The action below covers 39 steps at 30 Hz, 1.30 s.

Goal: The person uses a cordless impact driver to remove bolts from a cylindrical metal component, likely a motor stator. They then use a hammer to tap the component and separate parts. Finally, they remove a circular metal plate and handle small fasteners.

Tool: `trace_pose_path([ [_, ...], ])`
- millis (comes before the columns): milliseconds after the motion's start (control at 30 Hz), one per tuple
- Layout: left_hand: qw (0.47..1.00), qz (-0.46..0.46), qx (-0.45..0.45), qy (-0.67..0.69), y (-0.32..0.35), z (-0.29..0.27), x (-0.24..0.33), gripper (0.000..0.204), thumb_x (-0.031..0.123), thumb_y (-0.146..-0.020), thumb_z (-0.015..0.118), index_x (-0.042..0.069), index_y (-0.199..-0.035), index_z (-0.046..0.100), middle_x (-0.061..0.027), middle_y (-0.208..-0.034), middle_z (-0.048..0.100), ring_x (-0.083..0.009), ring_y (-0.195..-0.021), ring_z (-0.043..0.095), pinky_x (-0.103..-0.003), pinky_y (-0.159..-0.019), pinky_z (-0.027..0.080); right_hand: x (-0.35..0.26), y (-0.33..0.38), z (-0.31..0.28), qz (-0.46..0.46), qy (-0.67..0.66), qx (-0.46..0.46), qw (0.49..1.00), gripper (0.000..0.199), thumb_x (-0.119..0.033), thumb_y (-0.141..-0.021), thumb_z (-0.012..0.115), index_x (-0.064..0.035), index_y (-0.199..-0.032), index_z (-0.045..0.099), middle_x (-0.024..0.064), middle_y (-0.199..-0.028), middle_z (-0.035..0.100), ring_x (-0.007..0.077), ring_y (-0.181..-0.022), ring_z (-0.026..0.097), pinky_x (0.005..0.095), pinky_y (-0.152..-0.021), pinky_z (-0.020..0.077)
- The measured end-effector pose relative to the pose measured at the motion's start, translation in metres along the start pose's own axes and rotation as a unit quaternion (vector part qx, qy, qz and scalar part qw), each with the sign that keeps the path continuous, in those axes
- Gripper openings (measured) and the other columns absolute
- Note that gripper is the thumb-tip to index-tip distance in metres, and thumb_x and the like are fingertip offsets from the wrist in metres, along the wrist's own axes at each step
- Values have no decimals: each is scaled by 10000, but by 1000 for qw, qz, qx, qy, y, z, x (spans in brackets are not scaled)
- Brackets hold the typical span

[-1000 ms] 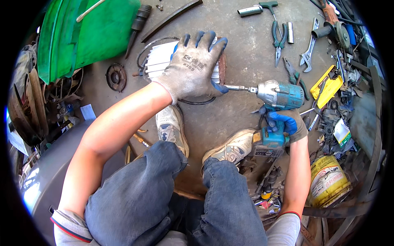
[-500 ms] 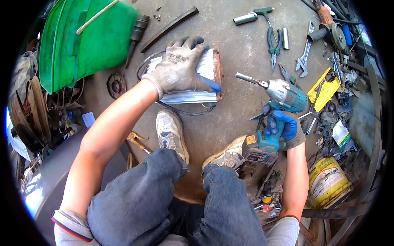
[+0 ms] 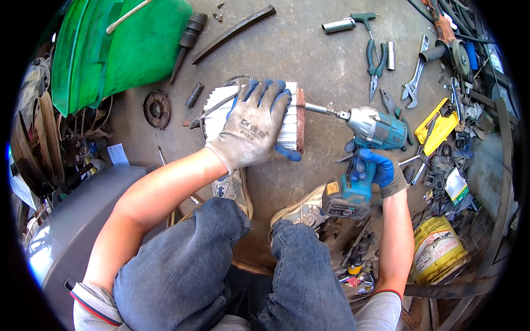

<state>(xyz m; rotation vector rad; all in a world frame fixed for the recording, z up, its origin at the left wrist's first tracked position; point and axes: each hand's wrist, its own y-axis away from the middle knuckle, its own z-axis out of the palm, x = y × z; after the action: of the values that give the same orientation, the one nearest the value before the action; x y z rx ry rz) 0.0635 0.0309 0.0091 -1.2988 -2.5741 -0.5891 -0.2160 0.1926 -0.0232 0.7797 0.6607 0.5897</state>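
A white finned electric motor (image 3: 221, 101) with a rusty end flange (image 3: 300, 120) lies on its side on the floor ahead of my feet. My left hand (image 3: 251, 127), in a grey and blue work glove, holds it from above, fingers over the fins and thumb at the near edge. My right hand (image 3: 381, 168), gloved too, grips the handle of a teal cordless impact wrench (image 3: 378, 128). The long socket (image 3: 319, 108) on the wrench points left, its tip at the flange's right face. Whether it sits on a bolt is too small to tell.
Pliers (image 3: 375, 63), an adjustable wrench (image 3: 414, 80) and a yellow tool case (image 3: 439, 127) lie to the right. An angle grinder (image 3: 452, 47) is beyond. At the left are a green plastic bin (image 3: 127, 52) and a rusty ring (image 3: 157, 109). A yellow bucket (image 3: 440, 251) stands near right.
The motor has been turned and shifted slightly nearer under my left hand. The wrench's socket now meets its flange, where a gap was before. A short dark cylinder has come into sight left of the motor.
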Motion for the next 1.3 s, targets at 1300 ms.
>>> trace_pose_path([
  [1300, 996, 62, 57, -23, 21, 17, 6, 626, 235, -780, 693, -60, -1297, 498, -317, -1411, 475, -474, -1295, 505, -605, -1126, 354, -10, 1, -20, 36, 40, -2, 999, 469, 5, -783, 733, 49, -1238, 629, 155, -1001, 721, 154, -571, 579, 313, -559, 530],
])
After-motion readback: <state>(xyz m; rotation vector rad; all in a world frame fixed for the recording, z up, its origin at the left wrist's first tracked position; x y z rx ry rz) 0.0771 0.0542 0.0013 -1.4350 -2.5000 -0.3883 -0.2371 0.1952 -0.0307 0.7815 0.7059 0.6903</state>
